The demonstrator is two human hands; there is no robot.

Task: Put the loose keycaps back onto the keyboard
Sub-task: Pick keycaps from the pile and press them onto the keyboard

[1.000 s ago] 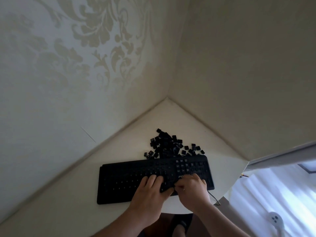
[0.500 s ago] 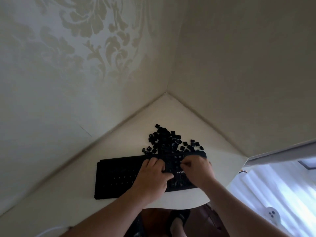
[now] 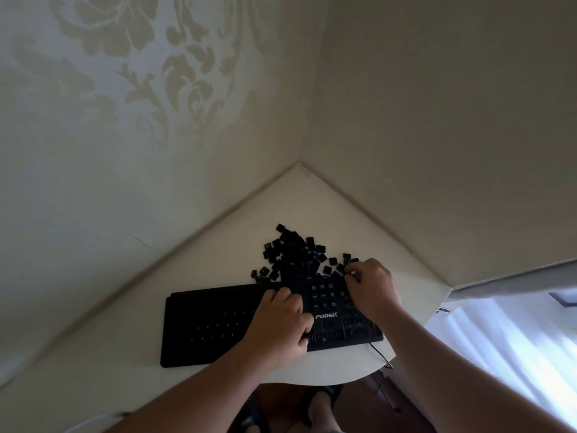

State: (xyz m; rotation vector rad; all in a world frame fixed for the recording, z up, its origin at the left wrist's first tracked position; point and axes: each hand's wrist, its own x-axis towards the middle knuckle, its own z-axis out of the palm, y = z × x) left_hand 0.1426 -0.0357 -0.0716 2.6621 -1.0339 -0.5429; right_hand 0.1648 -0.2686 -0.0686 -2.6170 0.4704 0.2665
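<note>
A black keyboard [image 3: 218,323] lies on a white corner table [image 3: 312,207]. Behind its far edge is a pile of several loose black keycaps [image 3: 292,254]. My left hand [image 3: 278,326] rests on the middle of the keyboard, fingers laid over the keys and thumb near the front edge. My right hand [image 3: 371,285] reaches over the keyboard's right end. Its curled fingertips pinch a loose keycap [image 3: 349,266] at the right edge of the pile.
Two walls meet behind the pile and close in the table's back corner. The table's rounded front edge [image 3: 343,381] is just below the keyboard, and a cable [image 3: 381,354] runs off it to the right. A bright curtain [image 3: 515,339] hangs at right.
My right hand has moved from the keyboard's front right area up to the right edge of the keycap pile. My left hand has shifted slightly further onto the keyboard.
</note>
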